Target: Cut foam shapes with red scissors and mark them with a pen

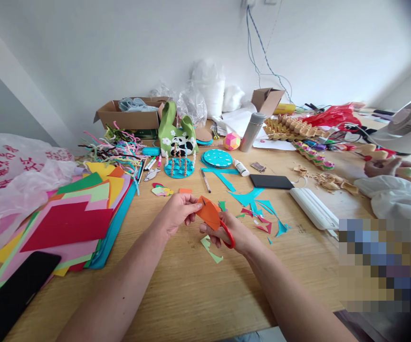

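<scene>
My left hand (180, 212) pinches a piece of orange paper (210, 214) by its left edge, above the middle of the table. In my right hand (234, 232) is a pair of scissors with red handles (229, 236); the blades are mostly hidden by the paper, with a dark tip showing near my left thumb. A light green paper scrap (212, 251) lies just below the hands. Blue paper offcuts (250, 197) and red scraps (265, 225) are scattered to the right. Behind my left hand lies a small orange paper piece (185, 191).
Colored sheets (66, 225) are stacked at left, with a black phone (20, 294) in front. A blue disc with beaded posts (179, 168), a glue bottle (241, 167) and a grey flask (253, 132) stand behind. At right are a white power strip (314, 209) and another person's hand (383, 167).
</scene>
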Tool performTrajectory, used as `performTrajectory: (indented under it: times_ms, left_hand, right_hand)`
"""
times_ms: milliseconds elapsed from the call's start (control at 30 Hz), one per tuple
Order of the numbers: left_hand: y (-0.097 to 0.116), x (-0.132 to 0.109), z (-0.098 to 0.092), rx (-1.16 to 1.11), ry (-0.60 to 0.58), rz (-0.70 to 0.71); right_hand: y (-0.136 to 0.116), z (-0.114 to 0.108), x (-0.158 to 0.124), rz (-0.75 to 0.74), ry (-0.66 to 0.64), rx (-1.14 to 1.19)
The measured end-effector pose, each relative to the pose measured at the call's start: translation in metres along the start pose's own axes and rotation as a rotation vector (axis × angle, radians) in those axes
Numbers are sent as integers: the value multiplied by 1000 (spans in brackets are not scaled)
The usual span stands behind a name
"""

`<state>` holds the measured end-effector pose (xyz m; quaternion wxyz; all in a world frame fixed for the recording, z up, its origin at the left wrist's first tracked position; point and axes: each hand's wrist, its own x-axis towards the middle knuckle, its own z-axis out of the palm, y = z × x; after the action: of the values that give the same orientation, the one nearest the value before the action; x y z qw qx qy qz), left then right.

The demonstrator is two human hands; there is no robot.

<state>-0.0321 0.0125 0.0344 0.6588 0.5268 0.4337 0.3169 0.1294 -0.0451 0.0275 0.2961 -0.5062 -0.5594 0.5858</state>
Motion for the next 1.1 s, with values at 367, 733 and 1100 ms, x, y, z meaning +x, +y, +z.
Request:
performTrajectory:
  times_ms: [367, 733, 1100]
  left_hand:
    - [0, 1, -1, 6, 3, -4]
    - [1, 0, 0, 19, 5, 2]
    - [1, -1, 0, 32, -9, 3]
  right_hand:
    - [2, 0, 1, 40, 2, -7]
    - [5, -1, 2, 9, -18, 20]
    - [6, -1, 3, 1, -31, 12]
